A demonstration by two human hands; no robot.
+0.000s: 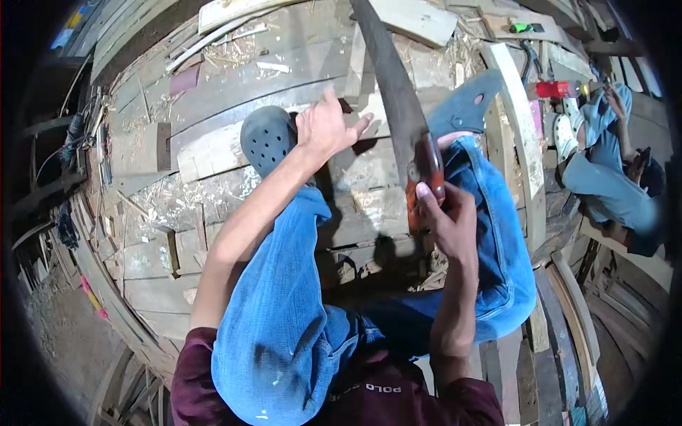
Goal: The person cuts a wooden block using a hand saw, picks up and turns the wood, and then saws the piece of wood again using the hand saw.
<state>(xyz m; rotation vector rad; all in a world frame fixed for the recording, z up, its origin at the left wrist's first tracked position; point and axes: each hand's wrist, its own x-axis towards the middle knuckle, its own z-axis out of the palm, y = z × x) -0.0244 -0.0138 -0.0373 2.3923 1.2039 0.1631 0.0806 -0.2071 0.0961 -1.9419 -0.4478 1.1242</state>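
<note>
My right hand (pixel 449 216) is wrapped round the brown wooden handle of a handsaw (pixel 396 82). The saw's wide, dark blade slants up and away to the top edge of the view. My left hand (pixel 323 129) is held out beside the dark clog (pixel 266 140) on my left foot, thumb and fingers apart, nothing visible in it. Just past its fingertips lies a pale strip of wood (pixel 356 67); whether they touch, I cannot tell. My other clog (pixel 465 106) is to the right of the blade.
Planks covered in shavings form the floor (pixel 156 248). A long pale board (pixel 522 121) runs along my right side. Another person (pixel 604 170) sits at the far right, near a red bottle (pixel 558 89). A green-and-black tool (pixel 526 28) lies at the upper right.
</note>
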